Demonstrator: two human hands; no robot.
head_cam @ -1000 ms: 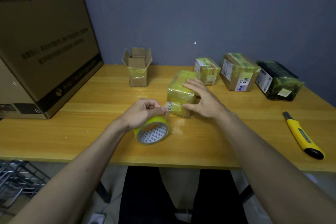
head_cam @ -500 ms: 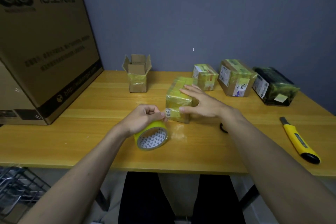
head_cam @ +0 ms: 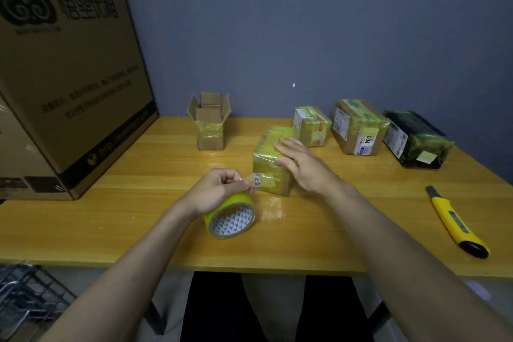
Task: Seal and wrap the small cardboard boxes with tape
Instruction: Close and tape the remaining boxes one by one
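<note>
A small cardboard box (head_cam: 268, 159) wrapped in yellowish tape lies at the table's middle. My right hand (head_cam: 301, 164) rests flat on its top and right side, fingers straight. My left hand (head_cam: 219, 189) grips a yellow tape roll (head_cam: 230, 216) just left of the box's near face, fingers curled over the roll. A clear strip of tape (head_cam: 256, 182) runs from the roll to the box. An open small box (head_cam: 210, 122) stands upright at the back.
Three wrapped boxes sit at the back right: a small one (head_cam: 312, 126), a labelled one (head_cam: 359, 130) and a dark one (head_cam: 416, 139). A yellow utility knife (head_cam: 456, 223) lies at the right. A big carton (head_cam: 61, 69) fills the left. A wire rack (head_cam: 25, 297) stands below left.
My view has tilted up a little. My right hand has slid slightly back along the box top. My left hand keeps the roll by the box.
</note>
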